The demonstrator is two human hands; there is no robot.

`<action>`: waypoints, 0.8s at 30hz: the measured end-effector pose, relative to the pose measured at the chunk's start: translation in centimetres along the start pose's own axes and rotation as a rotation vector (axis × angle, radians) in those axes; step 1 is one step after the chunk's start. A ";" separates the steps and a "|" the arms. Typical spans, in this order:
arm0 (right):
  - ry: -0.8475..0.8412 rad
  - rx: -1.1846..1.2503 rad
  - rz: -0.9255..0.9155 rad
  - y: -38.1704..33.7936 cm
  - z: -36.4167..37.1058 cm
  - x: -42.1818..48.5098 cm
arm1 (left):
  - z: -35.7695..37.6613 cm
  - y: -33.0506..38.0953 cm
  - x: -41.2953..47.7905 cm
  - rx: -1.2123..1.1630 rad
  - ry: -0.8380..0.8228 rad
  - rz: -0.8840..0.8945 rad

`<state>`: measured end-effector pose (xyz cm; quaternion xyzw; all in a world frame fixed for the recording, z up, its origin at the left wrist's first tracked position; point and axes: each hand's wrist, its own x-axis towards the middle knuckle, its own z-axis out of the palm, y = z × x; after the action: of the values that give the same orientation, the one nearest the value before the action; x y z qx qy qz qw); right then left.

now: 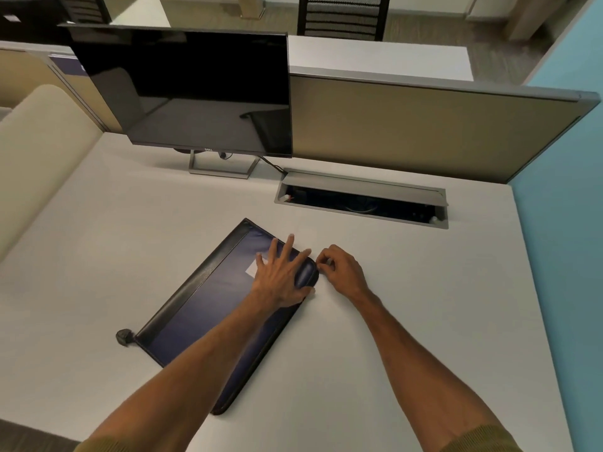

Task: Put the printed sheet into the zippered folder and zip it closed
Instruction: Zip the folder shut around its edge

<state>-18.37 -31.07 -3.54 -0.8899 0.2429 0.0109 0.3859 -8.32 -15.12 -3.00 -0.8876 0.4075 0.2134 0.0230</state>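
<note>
Navy folder | left hand flat on it | right hand pinching corner

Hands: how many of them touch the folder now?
1 for sure. The left hand lies flat on the folder. The right hand pinches at its corner; contact there is hidden, perhaps the zipper pull.

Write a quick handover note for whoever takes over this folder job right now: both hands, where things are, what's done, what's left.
Left hand: flat, fingers spread, pressing down the far right corner of the zippered folder.
Right hand: fingers pinched at that corner's edge, apparently on the zipper pull, which is too small to confirm.
Folder: lies closed and diagonal on the white desk, in front of the monitor.
Printed sheet: not in view; presumably already inside.
Done: folder shut flat.
Left: how far the zipper has run cannot be told; finish it and check the whole edge.
</note>
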 end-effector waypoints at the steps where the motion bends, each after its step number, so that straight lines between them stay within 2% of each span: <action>1: 0.007 0.010 0.008 0.2 0.1 0.1 | 0.0 -0.1 0.5 0.011 -0.038 0.015; 6: 0.033 0.065 0.070 0.4 0.4 1.5 | 0.2 0.2 0.7 -0.006 0.021 0.051; 12: -0.017 0.070 0.026 -1.3 1.3 4.5 | 1.8 -0.1 -0.9 -0.099 0.115 0.103; 15: -0.027 0.066 -0.010 -1.6 1.2 5.4 | 1.3 -2.8 -0.6 -0.208 0.300 0.018; 18: -0.035 0.047 -0.052 -1.6 1.3 5.9 | 0.5 -6.5 0.4 -0.219 0.362 -0.105; 21: -0.069 0.007 -0.099 -1.6 1.3 6.4 | -0.2 -10.1 1.2 -0.267 0.343 -0.301; 24: -0.078 -0.017 -0.125 -1.6 1.4 7.1 | 0.2 -12.2 1.2 -0.357 0.252 -0.322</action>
<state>-11.17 -32.15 -4.90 -0.9055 0.1716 0.0238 0.3874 1.25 -7.84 -5.30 -0.9506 0.2166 0.1635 -0.1509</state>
